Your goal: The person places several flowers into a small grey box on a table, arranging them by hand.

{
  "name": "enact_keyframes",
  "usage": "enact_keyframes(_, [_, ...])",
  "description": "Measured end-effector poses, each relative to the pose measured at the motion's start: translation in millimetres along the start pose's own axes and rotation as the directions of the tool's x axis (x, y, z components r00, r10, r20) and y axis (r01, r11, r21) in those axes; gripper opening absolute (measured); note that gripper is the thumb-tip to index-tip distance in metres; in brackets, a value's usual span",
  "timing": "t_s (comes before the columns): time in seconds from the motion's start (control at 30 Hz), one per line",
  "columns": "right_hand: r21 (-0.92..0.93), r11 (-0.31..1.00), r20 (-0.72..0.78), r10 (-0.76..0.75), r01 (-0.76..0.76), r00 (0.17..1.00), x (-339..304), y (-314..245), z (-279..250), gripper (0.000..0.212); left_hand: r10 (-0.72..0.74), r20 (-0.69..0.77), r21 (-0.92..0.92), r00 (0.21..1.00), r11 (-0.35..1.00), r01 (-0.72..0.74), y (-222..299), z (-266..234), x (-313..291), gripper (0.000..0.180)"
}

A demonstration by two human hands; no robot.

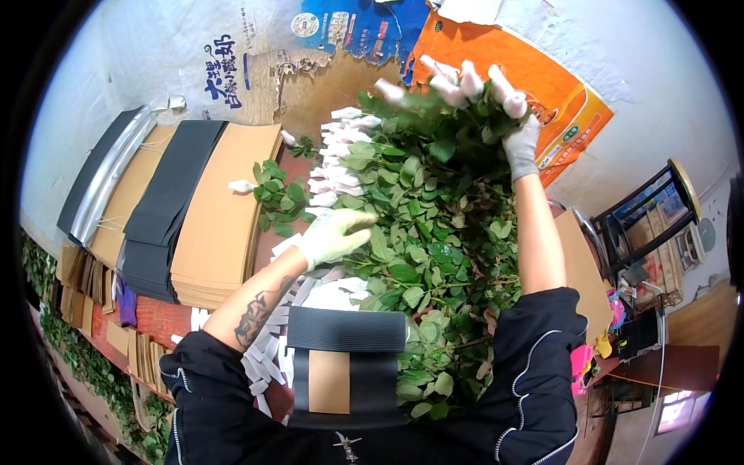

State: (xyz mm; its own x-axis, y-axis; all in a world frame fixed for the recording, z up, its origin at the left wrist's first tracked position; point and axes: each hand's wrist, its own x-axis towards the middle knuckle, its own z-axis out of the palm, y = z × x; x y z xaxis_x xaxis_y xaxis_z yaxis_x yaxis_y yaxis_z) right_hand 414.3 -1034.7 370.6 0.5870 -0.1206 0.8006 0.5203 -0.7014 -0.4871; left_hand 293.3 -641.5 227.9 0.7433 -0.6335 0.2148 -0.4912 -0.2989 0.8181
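My right hand [524, 149], in a grey work glove, is raised at the back right and grips a bunch of leafy roses [465, 101]; their buds wear pale sleeves. Its fingers are partly hidden by the stems. My left hand [337, 236], in a pale glove, is open with fingers apart, just over the left edge of a large pile of leafy stems [434, 263]. Along the pile's left edge lies a row of white-sleeved buds [335, 167]. In front of me is a black corrugated sheet [346, 328] with a brown cardboard piece [329, 382] below it.
On the left stand stacks of brown cardboard sheets [225, 209] and dark corrugated sheets [174, 201]. One loose stem [275, 194] lies beside them. White sleeves [267, 356] are scattered near my left forearm. Printed sacking [535, 85] covers the back wall; a dark-framed chair [659, 217] is at right.
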Motion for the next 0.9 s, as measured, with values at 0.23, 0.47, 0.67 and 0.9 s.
enact_keyframes(0.23, [0.911, 0.251, 0.181, 0.471, -0.328, 0.863, -24.4, 9.8, -33.3, 0.028, 0.078, 0.286, -0.832, 0.955, 0.514, 0.207, 135.0, 19.6, 77.6, 0.092])
enact_keyframes(0.47, [-0.147, 0.941, 0.144, -0.283, 0.303, 0.948, -87.7, -64.3, -51.8, 0.027, 0.093, -0.268, -0.862, 0.959, 0.422, -0.281, 137.8, 65.2, 150.8, 0.047])
enact_keyframes(0.67, [-0.568, 0.694, 0.259, -0.359, 0.442, 0.897, -116.5, -84.7, -72.5, 0.076, 0.233, -0.028, -0.942, 0.972, 0.319, -0.104, 91.6, 67.2, 136.1, 0.047])
enact_keyframes(0.9, [-0.153, 0.923, 0.496, -0.237, 0.353, 0.836, -111.0, -19.0, -60.4, 0.071, 0.394, -0.035, -0.481, 0.919, 0.799, -0.361, 115.3, 68.3, 126.5, 0.039])
